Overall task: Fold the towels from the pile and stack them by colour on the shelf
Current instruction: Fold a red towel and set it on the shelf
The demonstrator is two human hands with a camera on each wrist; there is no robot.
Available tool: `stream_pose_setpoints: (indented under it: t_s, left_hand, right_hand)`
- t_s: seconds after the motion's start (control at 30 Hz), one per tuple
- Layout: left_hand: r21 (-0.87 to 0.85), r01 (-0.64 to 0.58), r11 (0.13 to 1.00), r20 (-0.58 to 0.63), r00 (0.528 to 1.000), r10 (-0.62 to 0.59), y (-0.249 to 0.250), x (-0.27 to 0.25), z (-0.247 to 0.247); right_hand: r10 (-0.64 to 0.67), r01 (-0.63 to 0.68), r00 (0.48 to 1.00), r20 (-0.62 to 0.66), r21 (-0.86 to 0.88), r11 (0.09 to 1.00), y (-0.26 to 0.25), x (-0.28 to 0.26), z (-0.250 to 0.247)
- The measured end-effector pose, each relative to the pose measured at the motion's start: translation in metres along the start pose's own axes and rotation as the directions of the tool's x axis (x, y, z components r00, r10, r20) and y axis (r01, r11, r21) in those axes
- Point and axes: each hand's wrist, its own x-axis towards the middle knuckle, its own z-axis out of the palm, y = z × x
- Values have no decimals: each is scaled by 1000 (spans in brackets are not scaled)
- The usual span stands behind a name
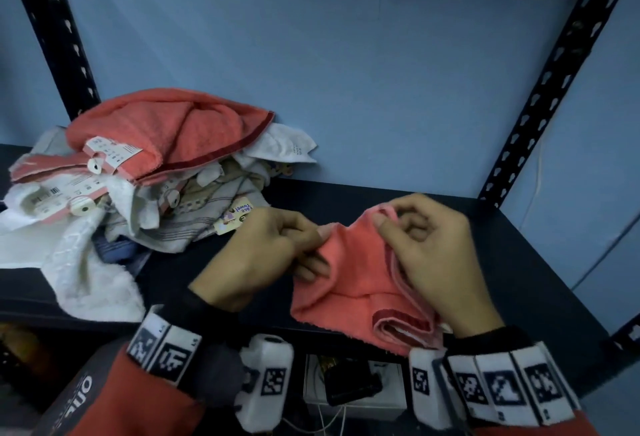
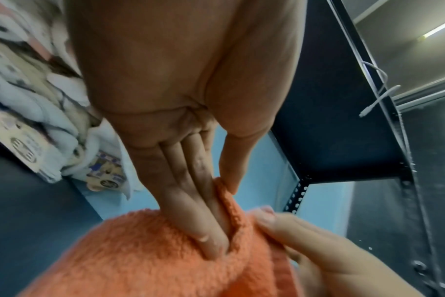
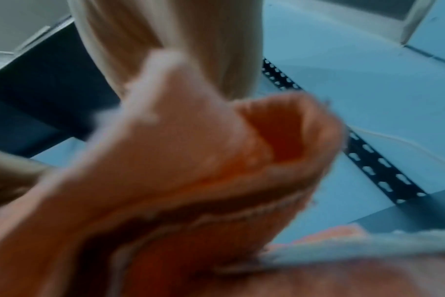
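On the dark shelf (image 1: 398,200), left hand (image 1: 263,255) and right hand (image 1: 429,255) each pinch the coral towel (image 1: 353,283), seemingly half-folded.

A storeroom-like corner: dark slotted-steel shelf (image 1: 398,200) against a blue wall (image 1: 346,54), holding tagged towels (image 1: 138,165).

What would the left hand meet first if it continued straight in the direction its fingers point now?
Probably the right hand: the left hand points rightward along the coral towel it pinches, and the other hand holds that towel just beyond.
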Motion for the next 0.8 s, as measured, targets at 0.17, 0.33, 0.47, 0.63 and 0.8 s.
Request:
stream_pose_setpoints:
  t_s: [0.17, 0.33, 0.47, 0.63, 0.8]
  left_hand:
    - [-18, -42, 999, -37, 998, 41, 3, -6, 17]
    - [14, -67, 998, -44, 997, 67, 3, -7, 11]
    - [146, -71, 987, 55, 996, 63, 1, -7, 10]
    - [65, -74, 995, 130, 989, 65, 5, -9, 2]
    - [482, -342, 807, -18, 917, 400, 10, -10, -13]
  right_hand:
    - [-119, 132, 982, 145, -88, 987, -6, -15, 25]
    - [-163, 181, 966, 200, -76, 981, -6, -15, 27]
    - [-181, 205, 972, 150, -161, 965, 1, -16, 32]
    - [-278, 301, 951, 137, -193, 934, -1, -13, 30]
    - [-178, 172, 974, 138, 49, 984, -26, -11, 18]
